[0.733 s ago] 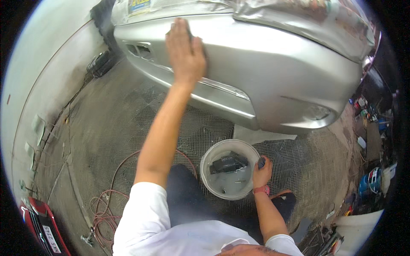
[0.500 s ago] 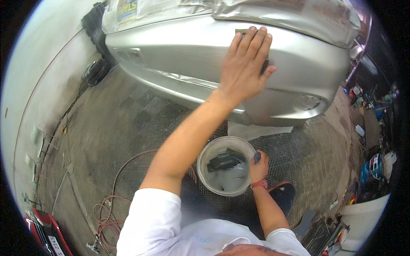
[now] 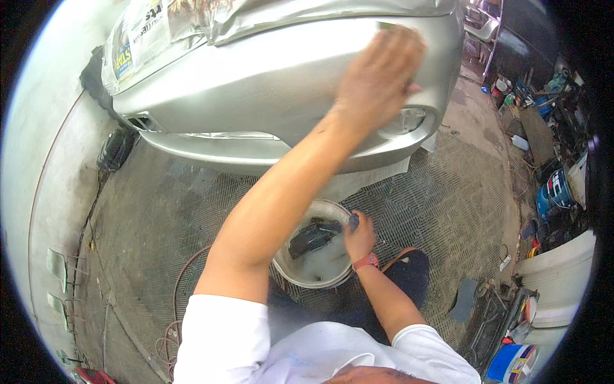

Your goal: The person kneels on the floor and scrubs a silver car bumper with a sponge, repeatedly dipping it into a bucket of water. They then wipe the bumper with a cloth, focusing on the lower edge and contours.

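My left hand [image 3: 384, 77], blurred by motion, presses flat on a silver car bumper [image 3: 256, 89] near its right corner. Under its fingertips shows the edge of a dark greenish sanding pad [image 3: 386, 25]; the palm hides the rest. Below the bumper, a round whitish bucket [image 3: 286, 272] stands on the floor close to my legs. It holds cloudy grey water with dark sheets [image 3: 313, 238] in it. My right hand [image 3: 361, 240], with a red watch on the wrist, is closed at the bucket's right rim around a small dark grey piece [image 3: 354, 222].
Newspaper and plastic masking [image 3: 147, 32] cover the car above the bumper. A reddish hose [image 3: 185, 269] coils on the patterned floor at left, near a pale wall [image 3: 45, 128]. Along the right lie a blue bucket [image 3: 551, 198], a dark flat sheet [image 3: 463, 299] and assorted clutter.
My left hand has slid right along the bumper toward its corner with the pad. The whole view has turned right, so bumper and bucket appear further left. My right hand stays at the rim.
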`<control>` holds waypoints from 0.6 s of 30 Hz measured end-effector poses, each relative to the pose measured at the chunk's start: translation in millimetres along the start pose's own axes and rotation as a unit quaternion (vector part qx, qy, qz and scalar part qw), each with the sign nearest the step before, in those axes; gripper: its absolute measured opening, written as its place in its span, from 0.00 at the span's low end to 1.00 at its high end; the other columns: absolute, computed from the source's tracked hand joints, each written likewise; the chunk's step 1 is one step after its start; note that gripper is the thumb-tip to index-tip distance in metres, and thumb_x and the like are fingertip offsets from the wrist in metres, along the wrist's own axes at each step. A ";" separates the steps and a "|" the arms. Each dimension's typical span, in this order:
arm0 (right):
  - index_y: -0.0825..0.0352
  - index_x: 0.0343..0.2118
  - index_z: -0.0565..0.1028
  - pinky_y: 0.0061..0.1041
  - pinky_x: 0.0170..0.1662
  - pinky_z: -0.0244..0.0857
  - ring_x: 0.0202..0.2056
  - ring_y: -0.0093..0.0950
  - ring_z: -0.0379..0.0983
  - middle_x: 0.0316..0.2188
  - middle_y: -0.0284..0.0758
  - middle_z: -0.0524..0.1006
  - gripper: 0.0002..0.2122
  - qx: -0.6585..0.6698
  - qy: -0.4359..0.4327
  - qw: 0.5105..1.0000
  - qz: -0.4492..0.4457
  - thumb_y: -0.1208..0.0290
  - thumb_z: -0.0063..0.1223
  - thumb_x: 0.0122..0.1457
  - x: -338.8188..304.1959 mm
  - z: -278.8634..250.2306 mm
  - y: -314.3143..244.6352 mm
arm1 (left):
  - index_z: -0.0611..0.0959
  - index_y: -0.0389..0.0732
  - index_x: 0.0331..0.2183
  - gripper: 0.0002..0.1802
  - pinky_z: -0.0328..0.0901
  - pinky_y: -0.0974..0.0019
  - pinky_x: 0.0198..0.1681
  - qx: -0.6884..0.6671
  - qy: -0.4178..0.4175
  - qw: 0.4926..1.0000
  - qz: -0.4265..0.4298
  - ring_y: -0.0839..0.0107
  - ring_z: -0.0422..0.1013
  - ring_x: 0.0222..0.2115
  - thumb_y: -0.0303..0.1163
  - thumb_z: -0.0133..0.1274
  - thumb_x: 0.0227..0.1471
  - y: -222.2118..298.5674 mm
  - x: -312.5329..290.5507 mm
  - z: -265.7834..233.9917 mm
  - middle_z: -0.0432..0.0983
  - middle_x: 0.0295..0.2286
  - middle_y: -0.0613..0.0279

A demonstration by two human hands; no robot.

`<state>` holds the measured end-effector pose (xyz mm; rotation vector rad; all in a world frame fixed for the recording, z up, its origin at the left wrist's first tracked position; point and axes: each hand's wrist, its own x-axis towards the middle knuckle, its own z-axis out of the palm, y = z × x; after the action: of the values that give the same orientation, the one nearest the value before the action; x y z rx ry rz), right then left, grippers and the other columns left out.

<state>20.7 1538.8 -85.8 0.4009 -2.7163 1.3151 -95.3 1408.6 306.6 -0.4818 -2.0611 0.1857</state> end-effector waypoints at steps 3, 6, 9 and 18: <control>0.57 0.58 0.79 0.46 0.55 0.74 0.54 0.48 0.79 0.52 0.41 0.81 0.24 0.006 0.023 1.000 -0.018 0.71 0.72 0.57 3.4 1.3 18.5 | 0.67 0.45 0.74 0.47 0.52 0.45 0.78 -0.034 -0.023 0.998 0.041 0.50 0.58 0.74 0.45 0.67 0.60 1.9 3.4 -5.8 0.61 0.74 0.51; 0.54 0.59 0.79 0.51 0.55 0.72 0.54 0.52 0.77 0.51 0.47 0.80 0.23 0.010 0.006 1.000 0.000 0.66 0.70 0.61 10.1 -6.1 25.3 | 0.66 0.48 0.76 0.44 0.49 0.40 0.79 0.035 0.014 0.997 0.068 0.50 0.55 0.76 0.56 0.56 0.68 -92.4 -81.7 -49.7 0.59 0.75 0.50; 0.56 0.60 0.78 0.52 0.55 0.72 0.54 0.53 0.78 0.52 0.48 0.80 0.24 0.071 -0.005 0.997 -0.004 0.67 0.70 0.61 2.5 2.4 9.6 | 0.61 0.51 0.78 0.43 0.39 0.41 0.81 0.145 -0.045 0.987 0.049 0.53 0.45 0.79 0.61 0.45 0.72 -129.5 -157.1 -96.7 0.52 0.78 0.52; 0.53 0.60 0.78 0.52 0.54 0.73 0.53 0.53 0.79 0.52 0.46 0.80 0.23 0.014 -0.016 1.000 0.006 0.65 0.70 0.61 1.2 -6.1 7.4 | 0.56 0.55 0.79 0.47 0.36 0.51 0.83 0.294 -0.179 0.910 0.231 0.72 0.45 0.79 0.59 0.50 0.69 31.2 20.0 11.2 0.50 0.79 0.74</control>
<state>17.3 1547.8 -87.3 0.4138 -2.7324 1.3637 -105.7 1445.9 306.8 -0.5729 -2.0643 1.2190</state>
